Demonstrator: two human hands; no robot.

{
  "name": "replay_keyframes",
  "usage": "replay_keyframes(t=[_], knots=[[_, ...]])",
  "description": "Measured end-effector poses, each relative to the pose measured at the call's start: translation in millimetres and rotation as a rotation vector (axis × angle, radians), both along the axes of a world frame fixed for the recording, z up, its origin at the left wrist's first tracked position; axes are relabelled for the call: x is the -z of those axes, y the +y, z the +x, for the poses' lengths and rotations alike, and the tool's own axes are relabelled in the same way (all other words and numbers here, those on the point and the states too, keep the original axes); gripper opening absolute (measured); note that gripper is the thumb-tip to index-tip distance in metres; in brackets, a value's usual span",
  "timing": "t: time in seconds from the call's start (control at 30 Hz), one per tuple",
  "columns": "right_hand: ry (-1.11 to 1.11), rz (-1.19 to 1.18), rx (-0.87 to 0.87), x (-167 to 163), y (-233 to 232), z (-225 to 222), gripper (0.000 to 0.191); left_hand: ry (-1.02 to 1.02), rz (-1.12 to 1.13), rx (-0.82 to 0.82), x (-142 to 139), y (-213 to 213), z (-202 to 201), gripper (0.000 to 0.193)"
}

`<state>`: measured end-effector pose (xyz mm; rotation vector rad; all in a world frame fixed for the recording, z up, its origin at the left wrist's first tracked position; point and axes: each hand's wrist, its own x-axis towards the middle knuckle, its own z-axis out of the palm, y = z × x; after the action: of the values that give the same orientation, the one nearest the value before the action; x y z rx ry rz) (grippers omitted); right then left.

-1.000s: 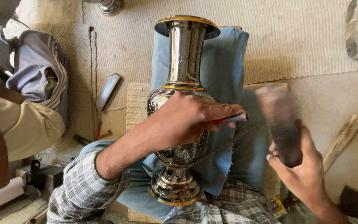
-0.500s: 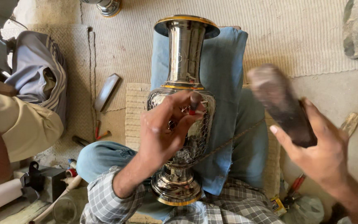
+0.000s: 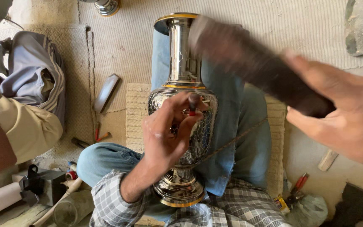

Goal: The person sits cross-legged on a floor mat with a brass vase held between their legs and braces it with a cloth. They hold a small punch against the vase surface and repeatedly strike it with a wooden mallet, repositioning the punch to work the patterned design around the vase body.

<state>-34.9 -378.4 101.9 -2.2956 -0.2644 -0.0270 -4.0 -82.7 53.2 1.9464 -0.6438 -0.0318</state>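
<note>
Engraved metal vase (image 3: 181,105) lay along the person's lap. Left hand (image 3: 169,134) rested on the vase belly, fingertips pinched together on a small red-tipped tool (image 3: 192,105). Right hand (image 3: 349,113), right of the vase neck, was wrapped around a blurred dark mallet (image 3: 257,67).

The person wears a grey-and-white checked shirt sleeve (image 3: 114,197) rolled back above the wrist, and faded blue denim jeans (image 3: 101,157).

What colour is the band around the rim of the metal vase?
Gold, on a shiny silver vase; the head view shows it at the rim.
</note>
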Motion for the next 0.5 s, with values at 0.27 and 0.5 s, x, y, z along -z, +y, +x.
replay_keyframes(t=[0.27, 0.5], knots=[[-0.115, -0.538, -0.322, -22.3, -10.1, 15.2, 0.098, -0.077, -0.074, -0.264, 28.8, -3.7, -26.0, 0.028], [0.043, -0.737, -0.428, -34.7, -4.7, 19.0, 0.109, -0.066, -0.338, -0.322, 52.2, -6.6, -47.9, 0.038]])
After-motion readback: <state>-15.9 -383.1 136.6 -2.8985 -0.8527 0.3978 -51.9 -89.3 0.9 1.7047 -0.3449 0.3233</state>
